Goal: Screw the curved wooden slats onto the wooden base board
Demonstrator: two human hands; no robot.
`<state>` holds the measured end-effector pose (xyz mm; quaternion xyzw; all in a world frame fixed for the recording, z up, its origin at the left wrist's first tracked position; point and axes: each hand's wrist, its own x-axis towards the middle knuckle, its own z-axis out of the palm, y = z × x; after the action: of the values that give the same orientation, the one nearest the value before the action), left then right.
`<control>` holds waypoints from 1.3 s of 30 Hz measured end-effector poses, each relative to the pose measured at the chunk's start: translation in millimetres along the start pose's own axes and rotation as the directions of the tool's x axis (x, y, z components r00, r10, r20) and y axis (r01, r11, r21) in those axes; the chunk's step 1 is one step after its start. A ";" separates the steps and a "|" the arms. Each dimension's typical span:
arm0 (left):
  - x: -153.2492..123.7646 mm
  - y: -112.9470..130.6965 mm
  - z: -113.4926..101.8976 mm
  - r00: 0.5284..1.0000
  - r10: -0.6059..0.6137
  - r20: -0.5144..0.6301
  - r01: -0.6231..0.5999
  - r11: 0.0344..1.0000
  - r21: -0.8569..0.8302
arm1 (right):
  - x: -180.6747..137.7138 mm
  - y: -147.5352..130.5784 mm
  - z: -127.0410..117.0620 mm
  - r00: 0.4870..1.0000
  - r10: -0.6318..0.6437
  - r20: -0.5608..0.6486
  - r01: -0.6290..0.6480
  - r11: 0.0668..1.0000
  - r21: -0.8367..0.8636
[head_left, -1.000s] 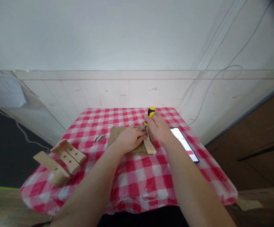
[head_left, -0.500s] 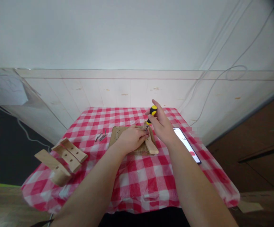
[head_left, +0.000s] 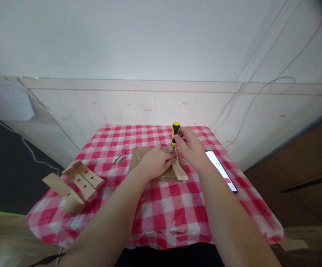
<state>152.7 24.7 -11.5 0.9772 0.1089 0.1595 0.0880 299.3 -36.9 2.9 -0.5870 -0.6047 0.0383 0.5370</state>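
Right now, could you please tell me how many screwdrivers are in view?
1: the black-and-yellow screwdriver in the right hand, pointing down at the wooden piece beside the left hand.

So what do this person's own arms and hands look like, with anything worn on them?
Both the left forearm and right forearm are bare, with no sleeves in view. The left hand and right hand wear no gloves; no watch or ring shows. A thin dark strap shows near the left elbow; whether it is worn is unclear.
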 end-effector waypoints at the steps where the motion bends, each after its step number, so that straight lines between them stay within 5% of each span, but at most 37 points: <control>1: 0.0 -0.4 0.4 1.000 0.004 -0.001 -0.004 1.000 -0.001 | 0.1 0.2 0.3 1.000 0.024 -0.006 -0.023 0.999 0.026; 7: 0.2 -0.7 0.4 1.000 0.011 0.002 -0.011 1.000 0.005 | -0.8 5.0 8.2 0.986 0.167 -0.014 -0.155 0.943 0.295; 14: 0.9 -0.1 -0.5 1.000 -0.005 0.009 0.005 1.000 0.000 | -0.5 -0.4 5.6 0.983 0.179 -0.029 -0.173 0.976 0.136; 18: 0.9 -0.5 0.4 1.000 -0.015 0.011 0.015 1.000 0.016 | -1.4 -5.3 3.2 0.960 0.277 0.030 -0.277 0.939 0.206; 30: 0.0 0.8 0.1 1.000 -0.014 -0.001 0.014 0.999 0.035 | 1.5 4.7 4.5 0.972 0.234 -0.031 -0.229 0.967 0.109; 39: -0.4 1.7 0.8 1.000 -0.030 -0.004 0.030 0.997 0.066 | 1.0 7.0 4.2 0.969 0.244 0.029 -0.244 0.946 0.215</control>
<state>152.9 22.9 -12.0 0.9776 0.1287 0.1559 0.0580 301.4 -31.6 -3.0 -0.5953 -0.5201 0.1707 0.5882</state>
